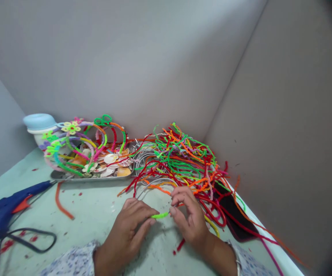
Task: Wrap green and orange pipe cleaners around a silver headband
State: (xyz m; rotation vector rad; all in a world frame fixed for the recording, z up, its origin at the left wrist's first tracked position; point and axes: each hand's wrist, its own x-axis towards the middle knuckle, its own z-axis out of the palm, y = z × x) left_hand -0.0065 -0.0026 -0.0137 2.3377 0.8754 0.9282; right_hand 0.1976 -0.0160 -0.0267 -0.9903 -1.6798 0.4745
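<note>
the green stem [160, 216] is between the two hands, over the near middle of the table [93, 209]. the left hand [129, 230] has its thumb and forefinger closed on the stem's left end; its other fingers are bent alongside. the right hand [190, 216] is at the stem's right end, fingers curled, with thumb and forefinger tips close together; whether they grip the stem cannot be told. a pale wire [154, 183] arches behind the hands; its ends are hidden, and a join with the stem cannot be confirmed. beyond and to the right is a tangled pile [180, 163] of red, orange, green and other coloured stems, partly over bare metal hoops [147, 155]. a dark flat object [235, 214] lies partly under the pile's right edge. left of the hoops, a metal tray [96, 179] holds shells [111, 158]; wrapped hoops [102, 143] with flowers [71, 128] stand in and over it. a white pot [43, 134] with a blue lid [40, 122] is behind the tray's left end. at left lie a blue glue gun [22, 195], its cord [36, 251] looped nearer, and an orange strip [59, 201] just beside its tip. red scraps [180, 245] lie below the right hand.
</note>
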